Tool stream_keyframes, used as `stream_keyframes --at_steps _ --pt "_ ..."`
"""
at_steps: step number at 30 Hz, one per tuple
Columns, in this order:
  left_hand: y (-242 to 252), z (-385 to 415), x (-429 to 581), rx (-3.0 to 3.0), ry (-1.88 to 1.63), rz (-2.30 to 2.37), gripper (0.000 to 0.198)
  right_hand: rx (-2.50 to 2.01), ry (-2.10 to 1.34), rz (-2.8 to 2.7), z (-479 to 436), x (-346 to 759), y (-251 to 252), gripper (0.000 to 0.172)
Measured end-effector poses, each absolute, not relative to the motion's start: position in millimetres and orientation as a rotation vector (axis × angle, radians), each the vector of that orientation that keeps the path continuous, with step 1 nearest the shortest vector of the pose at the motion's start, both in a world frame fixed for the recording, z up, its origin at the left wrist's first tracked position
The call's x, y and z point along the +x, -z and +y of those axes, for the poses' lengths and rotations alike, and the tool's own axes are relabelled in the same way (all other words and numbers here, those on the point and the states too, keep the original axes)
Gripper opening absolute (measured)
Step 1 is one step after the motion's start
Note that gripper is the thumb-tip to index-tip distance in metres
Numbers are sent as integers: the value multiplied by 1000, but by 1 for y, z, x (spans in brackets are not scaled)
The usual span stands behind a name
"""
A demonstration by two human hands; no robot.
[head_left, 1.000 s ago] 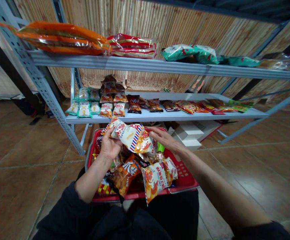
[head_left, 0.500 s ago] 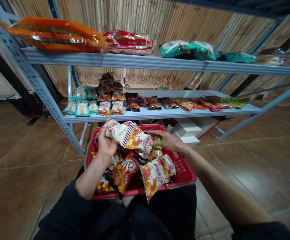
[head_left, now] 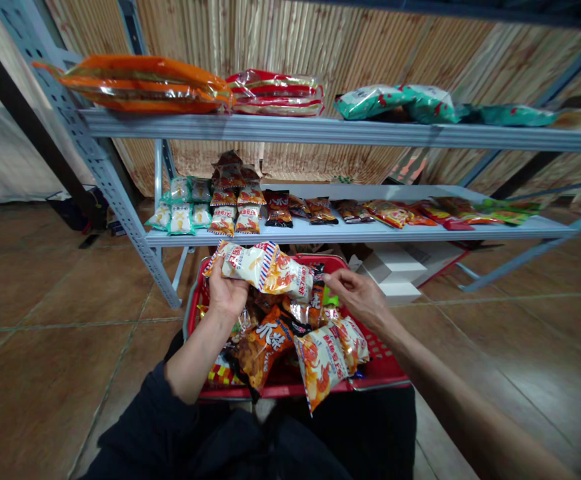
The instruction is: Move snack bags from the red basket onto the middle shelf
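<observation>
My left hand (head_left: 227,290) is closed around white and orange snack bags (head_left: 250,263), which overlap end to end above the red basket (head_left: 385,360). Beside their right end, the fingers of my right hand (head_left: 357,293) pinch the edge of an orange and black snack bag (head_left: 316,300). Much of that bag is hidden under the white ones. Lower in the basket lie a larger-looking orange and black bag (head_left: 265,347) and another white and orange snack bag (head_left: 320,363), which leans over the front rim.
On the lower shelf (head_left: 300,232), green and white packets (head_left: 183,217) stand beside stacked white and orange bags (head_left: 235,207); several dark and red packs (head_left: 390,212) lie to the right. The upper shelf (head_left: 290,130) holds orange, red and teal bags. White boxes (head_left: 395,267) are below.
My right hand has left the end of the white bag and now pinches the orange and black bag, which shows more. My left hand keeps its hold. The view has shifted slightly left.
</observation>
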State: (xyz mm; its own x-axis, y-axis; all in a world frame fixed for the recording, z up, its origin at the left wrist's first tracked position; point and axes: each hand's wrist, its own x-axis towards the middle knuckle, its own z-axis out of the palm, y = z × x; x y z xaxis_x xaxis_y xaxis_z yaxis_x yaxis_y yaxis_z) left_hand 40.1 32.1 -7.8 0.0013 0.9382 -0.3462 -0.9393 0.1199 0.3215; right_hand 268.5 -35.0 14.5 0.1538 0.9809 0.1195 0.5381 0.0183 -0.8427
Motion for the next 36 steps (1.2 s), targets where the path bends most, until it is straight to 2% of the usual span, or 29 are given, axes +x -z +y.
stream_keyframes --at_steps 3,5,11,14,17,23,27,31,34,36 --pt "5 27 41 42 -1452 461 25 -1486 -1612 -1357 -53 245 -20 49" --pt "2 22 43 82 -1442 417 27 -1316 -1947 -1218 -62 228 -19 47" --pt "-7 2 44 162 -1387 374 27 -1021 -1970 -521 -55 197 -7 33" --pt "-10 -10 40 229 -1347 386 28 -913 -1795 -295 -47 193 -9 22" --pt "-11 -27 35 349 -1327 373 36 -861 -1642 -208 -46 191 -20 21" --pt "4 -61 10 603 -1227 393 53 -859 -1462 -420 -28 200 -37 27" --pt "19 -53 -15 574 -1104 453 38 -999 -1231 -600 10 216 -33 25" --pt "19 -19 -18 627 -1202 661 25 -1063 -1370 -771 39 213 -27 24" --pt "13 8 -2 807 -1164 823 28 -1068 -1484 -858 46 199 -23 27" --pt "8 21 12 914 -1141 768 29 -1067 -1516 -906 48 190 -20 29"
